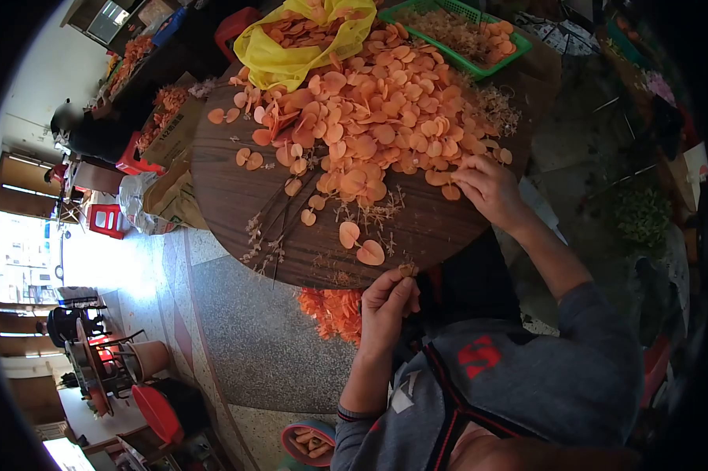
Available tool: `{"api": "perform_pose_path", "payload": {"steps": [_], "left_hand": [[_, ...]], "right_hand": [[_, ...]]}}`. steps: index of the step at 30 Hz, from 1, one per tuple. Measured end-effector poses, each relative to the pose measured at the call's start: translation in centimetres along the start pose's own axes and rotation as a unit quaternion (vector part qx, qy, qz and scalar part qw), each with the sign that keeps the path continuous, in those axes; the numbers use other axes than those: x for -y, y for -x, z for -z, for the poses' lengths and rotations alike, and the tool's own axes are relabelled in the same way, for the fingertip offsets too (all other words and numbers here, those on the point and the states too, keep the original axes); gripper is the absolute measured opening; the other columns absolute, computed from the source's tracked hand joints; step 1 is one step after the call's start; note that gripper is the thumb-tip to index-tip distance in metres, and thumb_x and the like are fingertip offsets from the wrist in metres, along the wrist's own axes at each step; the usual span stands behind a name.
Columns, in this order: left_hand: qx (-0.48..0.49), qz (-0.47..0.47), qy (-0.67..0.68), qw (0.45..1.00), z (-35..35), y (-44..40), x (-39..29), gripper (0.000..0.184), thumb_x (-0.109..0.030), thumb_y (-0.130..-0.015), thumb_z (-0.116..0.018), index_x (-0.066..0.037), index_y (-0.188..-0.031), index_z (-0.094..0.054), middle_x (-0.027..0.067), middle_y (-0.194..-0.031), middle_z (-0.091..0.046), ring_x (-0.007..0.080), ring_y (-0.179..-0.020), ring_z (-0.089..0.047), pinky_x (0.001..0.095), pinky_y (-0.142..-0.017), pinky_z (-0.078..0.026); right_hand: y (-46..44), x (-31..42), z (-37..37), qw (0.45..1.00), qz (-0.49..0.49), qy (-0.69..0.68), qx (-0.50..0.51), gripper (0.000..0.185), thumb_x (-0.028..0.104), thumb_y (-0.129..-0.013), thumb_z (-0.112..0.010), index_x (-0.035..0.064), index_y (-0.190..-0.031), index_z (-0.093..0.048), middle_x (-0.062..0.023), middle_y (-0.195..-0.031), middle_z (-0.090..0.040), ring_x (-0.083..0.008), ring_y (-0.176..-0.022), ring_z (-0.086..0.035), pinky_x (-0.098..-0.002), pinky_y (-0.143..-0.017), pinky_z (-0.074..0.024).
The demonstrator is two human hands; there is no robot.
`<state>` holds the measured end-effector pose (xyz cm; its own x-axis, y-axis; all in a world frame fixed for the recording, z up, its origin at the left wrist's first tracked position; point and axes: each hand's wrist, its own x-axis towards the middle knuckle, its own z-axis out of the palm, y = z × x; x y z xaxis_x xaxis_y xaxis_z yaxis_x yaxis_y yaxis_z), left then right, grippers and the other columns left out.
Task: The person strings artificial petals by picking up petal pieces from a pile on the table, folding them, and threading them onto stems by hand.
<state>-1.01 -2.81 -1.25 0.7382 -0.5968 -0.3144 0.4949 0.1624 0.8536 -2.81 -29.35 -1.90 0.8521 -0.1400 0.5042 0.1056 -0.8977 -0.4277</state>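
A large heap of orange round leaves [401, 102], apparently artificial and many joined in pairs, covers much of the round wooden table [236, 188]. My right hand [491, 192] is at the heap's near right edge, its fingertips pinched on an orange leaf pair [440, 180]. My left hand [389, 302] is closed at the table's near edge. From its fingertips pokes a small brownish-orange piece [407, 269], too small to name. Close to that hand lies a loose leaf pair [360, 242]. Thin dried-looking sprigs [271, 243] lie to the left.
A yellow bag [279, 59] and a green basket [519, 49] hold more orange pieces at the table's far side. Orange flowers [330, 310] show below the near edge. A bucket [307, 443] stands on the floor. Another person [83, 129] is at the far left.
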Motion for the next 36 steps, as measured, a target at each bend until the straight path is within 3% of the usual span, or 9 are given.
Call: {"api": "perform_pose_path", "payload": {"steps": [7, 10, 14, 19, 22, 29, 36], "left_hand": [[0.004, 0.055, 0.067, 0.996, -0.1, -0.9, 0.3, 0.014, -0.009, -0.088, -0.053, -0.005, -0.1, -0.059, 0.0032, -0.071, -0.058, 0.0087, -0.051, -0.051, 0.0169, -0.044, -0.036], [0.001, 0.081, 0.079, 0.994, -0.3, -1.0, 0.5, 0.014, -0.009, -0.088, -0.053, -0.005, -0.101, -0.059, 0.0036, -0.071, -0.058, 0.0095, -0.05, -0.052, 0.0169, -0.044, -0.036], [0.003, 0.084, 0.095, 0.992, -0.4, -1.5, 0.9, 0.014, -0.009, -0.088, -0.053, -0.004, -0.1, -0.059, 0.0036, -0.07, -0.058, 0.0099, -0.05, -0.052, 0.0173, -0.043, -0.036], [0.012, 0.072, 0.102, 0.992, -0.8, -1.9, 1.1, 0.014, -0.009, -0.089, -0.052, -0.003, -0.099, -0.059, 0.0036, -0.07, -0.058, 0.01, -0.05, -0.051, 0.0176, -0.042, -0.035], [0.015, 0.067, 0.103, 0.992, -0.8, -1.9, 1.2, 0.013, -0.009, -0.089, -0.052, -0.002, -0.098, -0.059, 0.0035, -0.07, -0.058, 0.0098, -0.05, -0.051, 0.0174, -0.042, -0.035], [0.006, 0.042, 0.091, 0.995, -0.5, -1.9, 1.1, 0.013, -0.009, -0.089, -0.053, -0.002, -0.099, -0.059, 0.0036, -0.071, -0.059, 0.0089, -0.05, -0.052, 0.0166, -0.042, -0.034], [0.004, -0.013, 0.022, 1.0, -1.4, -2.0, -0.4, 0.026, -0.008, -0.088, -0.053, -0.002, -0.113, -0.052, 0.0055, -0.072, -0.059, 0.0085, -0.051, -0.053, 0.0159, -0.042, -0.033]], "right_hand": [[0.0, 1.9, -0.8, 0.99, 0.03, -0.138, -0.012, 0.021, -0.005, -0.072, -0.064, 0.0068, -0.09, -0.065, -0.0063, -0.093, -0.058, -0.0168, -0.068, -0.06, -0.0279, -0.059, -0.0505], [0.0, 0.6, -1.9, 0.997, 0.042, -0.061, 0.032, 0.021, -0.003, -0.073, -0.063, 0.0076, -0.091, -0.065, -0.0069, -0.1, -0.059, -0.0164, -0.071, -0.062, -0.0263, -0.06, -0.0514], [-0.2, 0.8, -2.4, 0.991, 0.044, -0.125, 0.021, 0.019, 0.0, -0.074, -0.061, 0.009, -0.09, -0.066, -0.0068, -0.098, -0.062, -0.0173, -0.074, -0.064, -0.0271, -0.06, -0.052], [-1.8, 1.3, -1.7, 0.986, 0.103, -0.126, 0.015, 0.019, 0.0, -0.074, -0.059, 0.008, -0.09, -0.066, -0.0064, -0.091, -0.065, -0.0205, -0.074, -0.064, -0.0298, -0.061, -0.0523], [-2.3, 0.4, -2.5, 0.99, 0.125, -0.033, 0.049, 0.017, 0.0, -0.074, -0.059, 0.0047, -0.09, -0.065, -0.008, -0.094, -0.064, -0.0216, -0.077, -0.064, -0.03, -0.063, -0.0523], [-1.9, 2.0, -1.7, 0.992, 0.073, -0.092, 0.044, 0.027, 0.003, -0.074, -0.059, 0.0047, -0.101, -0.063, -0.0097, -0.1, -0.064, -0.023, -0.085, -0.064, -0.0333, -0.07, -0.051], [-1.8, 1.7, -1.5, 0.99, 0.097, -0.091, 0.047, 0.022, 0.001, -0.08, -0.056, 0.0044, -0.101, -0.063, -0.0101, -0.102, -0.064, -0.0222, -0.086, -0.064, -0.031, -0.072, -0.0503]]}}
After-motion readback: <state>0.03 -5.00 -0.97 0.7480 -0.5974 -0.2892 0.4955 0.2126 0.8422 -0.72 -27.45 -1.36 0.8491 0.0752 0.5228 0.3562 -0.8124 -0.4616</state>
